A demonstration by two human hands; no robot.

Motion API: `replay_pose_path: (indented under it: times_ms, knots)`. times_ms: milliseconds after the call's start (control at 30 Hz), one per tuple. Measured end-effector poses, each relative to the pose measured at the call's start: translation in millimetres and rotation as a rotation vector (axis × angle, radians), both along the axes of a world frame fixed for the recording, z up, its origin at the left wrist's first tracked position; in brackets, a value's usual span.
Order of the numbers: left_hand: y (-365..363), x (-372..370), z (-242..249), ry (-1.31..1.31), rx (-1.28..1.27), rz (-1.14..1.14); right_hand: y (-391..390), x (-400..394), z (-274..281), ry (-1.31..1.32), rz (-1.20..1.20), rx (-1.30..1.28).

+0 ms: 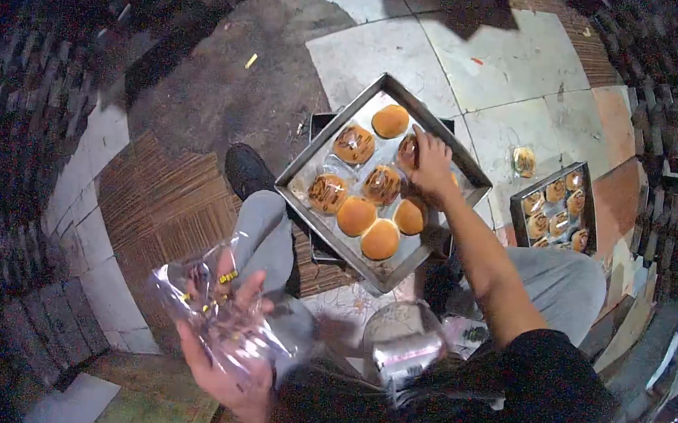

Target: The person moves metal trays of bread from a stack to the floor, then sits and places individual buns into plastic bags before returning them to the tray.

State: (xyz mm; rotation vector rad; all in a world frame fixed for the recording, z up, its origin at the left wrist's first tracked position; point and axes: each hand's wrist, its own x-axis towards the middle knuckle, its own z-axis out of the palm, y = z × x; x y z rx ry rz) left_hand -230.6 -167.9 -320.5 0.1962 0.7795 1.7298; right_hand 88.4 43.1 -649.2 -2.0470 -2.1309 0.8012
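A square metal tray (306, 207) holds several round buns, some plain and some in clear printed wrappers. My right hand (433, 165) reaches over the tray's right side, its fingers closed on a wrapped bun (408, 151). At the lower left, my left hand (212, 359) has its fingers around a clear plastic bag (240, 329) with dark and yellow print; the bag is crinkled and shiny. A plain bun (381, 239) lies near the tray's front corner, and a wrapped bun (327, 194) at its left.
To the right, a smaller dark tray (590, 197) holds several wrapped buns, with one wrapped bun (523, 161) on the tiled floor beside it. A round container with a shiny packet (406, 356) stands between my legs. A dark shoe (249, 171) is left of the big tray.
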Motion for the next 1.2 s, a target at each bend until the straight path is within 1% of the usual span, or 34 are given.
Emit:
replay_pose_path:
  times_ms: [67, 100, 133, 200, 267, 333, 367, 400, 433, 467, 500, 533, 600, 667, 733, 767, 800, 867, 900, 933, 967, 1000, 1033, 1067, 1133, 1167, 1200]
  knots:
    - [2, 7, 4, -0.038, 0.032, -0.07, -12, 10, 2, -0.019, 0.021, 0.363]
    - [3, 10, 7, -0.093, -0.004, -0.038, -18, 16, 5, 0.055, -0.043, 0.488]
    - [5, 12, 7, -0.091, -0.007, -0.046, -23, 23, 2, 0.055, -0.052, 0.485]
    - [7, 17, 11, 0.077, -0.141, -0.003, -37, 39, -16, -0.152, -0.483, 0.067]
    - [11, 20, 11, 0.065, -0.11, -0.007, -56, 57, -49, -0.109, -0.511, 0.086]
    - [10, 20, 4, 0.006, 0.026, -0.105, -61, 55, -35, -0.053, -0.529, 0.123]
    - [14, 23, 6, 0.063, 0.049, -0.141, -63, 54, -9, 0.004, -0.444, -0.055]
    - [15, 26, 5, 0.03, 0.053, -0.134, -72, 54, 6, 0.057, -0.354, -0.229]
    - [15, 32, 6, -0.035, 0.095, -0.126, -85, 56, 10, 0.07, -0.345, -0.204]
    - [15, 37, 7, -0.097, 0.139, -0.113, -100, 63, -8, 0.223, -0.484, -0.127]
    - [13, 41, 8, -0.079, 0.101, -0.092, -111, 63, -14, 0.382, -0.611, -0.058]
    - [10, 43, 6, -0.06, 0.06, -0.064, -120, 58, 1, 0.406, -0.576, -0.045]
    - [6, 45, -6, -0.095, 0.14, -0.052, -137, 54, 54, 1.714, -0.925, -0.323]
    - [-1, 52, -3, -0.083, 0.141, -0.008, -166, 35, 159, 2.044, -0.838, -0.458]
    - [-7, 58, -2, -0.099, 0.144, -0.001, -202, 18, 225, 2.208, -0.596, -0.561]
    - [-11, 59, -5, -0.136, 0.182, -0.004, -222, 10, 261, 2.227, -0.452, -0.66]
    - [-16, 63, 0, -0.134, 0.196, 0.008, -239, 3, 284, 2.234, -0.308, -0.757]
    - [-26, 70, 9, -0.117, 0.146, 0.055, -248, -6, 318, 1.998, -0.078, -0.703]
    - [-33, 73, 13, -0.129, 0.167, 0.054, -253, -10, 335, 1.883, 0.034, -0.664]
    - [-36, 76, 17, -0.132, 0.178, 0.069, -254, -16, 351, 1.651, 0.15, -0.45]
    - [-40, 78, 21, -0.115, 0.16, 0.081, -258, -25, 373, 1.639, 0.166, -0.457]
    - [-45, 80, 23, -0.101, 0.141, 0.092, -262, -36, 395, 1.264, 0.363, -0.01]
    - [-56, 81, 35, -0.059, 0.169, -0.077, -268, -43, 408, 0.849, 0.526, 0.409]
    - [-61, 81, 32, -0.067, 0.175, -0.071, -273, -46, 412, 0.735, 0.669, 0.671]
    - [-58, 86, 25, -0.139, 0.209, -0.073, -289, -46, 404, 0.617, 0.777, 0.71]
    - [-67, 106, 57, -0.182, 0.101, 0.025, -293, -47, 399, 0.638, 0.769, 0.67]
    - [-67, 116, 43, -0.201, 0.101, 0.019, -290, -47, 396, 0.619, 0.769, 0.665]
